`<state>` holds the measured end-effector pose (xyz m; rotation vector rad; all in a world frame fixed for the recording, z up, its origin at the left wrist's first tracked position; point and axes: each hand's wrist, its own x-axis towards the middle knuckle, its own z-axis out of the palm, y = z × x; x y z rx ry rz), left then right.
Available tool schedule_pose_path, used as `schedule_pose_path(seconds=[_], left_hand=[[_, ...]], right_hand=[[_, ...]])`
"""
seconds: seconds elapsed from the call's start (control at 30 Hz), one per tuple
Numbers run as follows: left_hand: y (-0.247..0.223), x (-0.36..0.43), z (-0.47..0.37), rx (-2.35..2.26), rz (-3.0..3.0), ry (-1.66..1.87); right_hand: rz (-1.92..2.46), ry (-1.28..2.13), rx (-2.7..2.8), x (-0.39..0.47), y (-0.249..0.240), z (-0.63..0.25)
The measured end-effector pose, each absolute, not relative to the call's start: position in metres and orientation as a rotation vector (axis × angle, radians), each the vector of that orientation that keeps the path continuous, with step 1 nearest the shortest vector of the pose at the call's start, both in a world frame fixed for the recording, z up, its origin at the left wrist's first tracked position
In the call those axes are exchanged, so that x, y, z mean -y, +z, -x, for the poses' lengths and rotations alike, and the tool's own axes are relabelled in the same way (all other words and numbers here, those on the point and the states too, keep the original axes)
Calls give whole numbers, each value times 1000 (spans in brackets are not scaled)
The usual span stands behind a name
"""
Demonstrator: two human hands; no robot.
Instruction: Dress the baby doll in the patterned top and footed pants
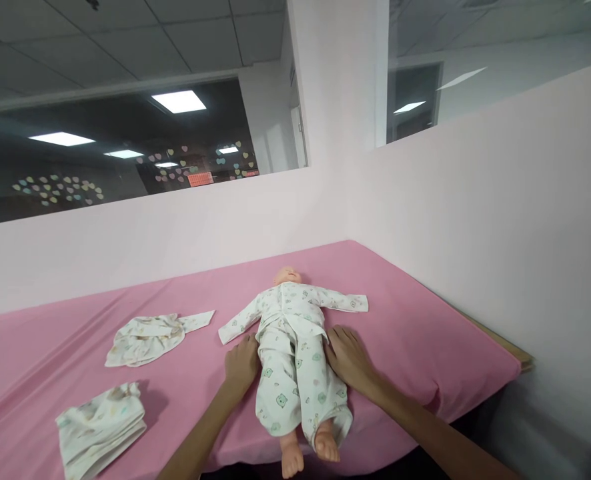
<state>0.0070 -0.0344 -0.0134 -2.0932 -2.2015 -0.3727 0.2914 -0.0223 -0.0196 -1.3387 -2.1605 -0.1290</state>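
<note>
A baby doll [288,275] lies on its back, its head toward the wall and its bare feet near the front edge. It wears a white patterned long-sleeved top [295,301] with both sleeves spread out, and white trousers [278,383] with green animal prints. My left hand [243,363] is closed at the left side of the trousers near the waist. On the opposite side, my right hand [348,357] has its fingers curled on the trousers, close to the top's hem. Both hands' fingertips are partly hidden.
The doll rests on a padded surface with a pink cover [400,393]. To the left lie a small patterned garment [148,340] with one sleeve out and a folded patterned cloth [100,430]. White walls [485,200] with windows meet behind in a corner.
</note>
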Motion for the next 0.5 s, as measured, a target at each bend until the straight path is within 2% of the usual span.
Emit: schedule_pose_path(seconds=[0.1, 0.33, 0.4, 0.5], left_hand=[[-10, 35, -9, 2183, 2128, -578], [29, 37, -17, 2132, 2042, -1527], [38, 43, -21, 2061, 2071, -1657], [39, 50, -28, 1956, 2175, -1597]], right_hand=[[1318, -24, 2067, 21, -18, -292], [1044, 211, 1879, 18, 4, -277], [973, 250, 1845, 16, 14, -268], [919, 326, 1749, 16, 23, -257]])
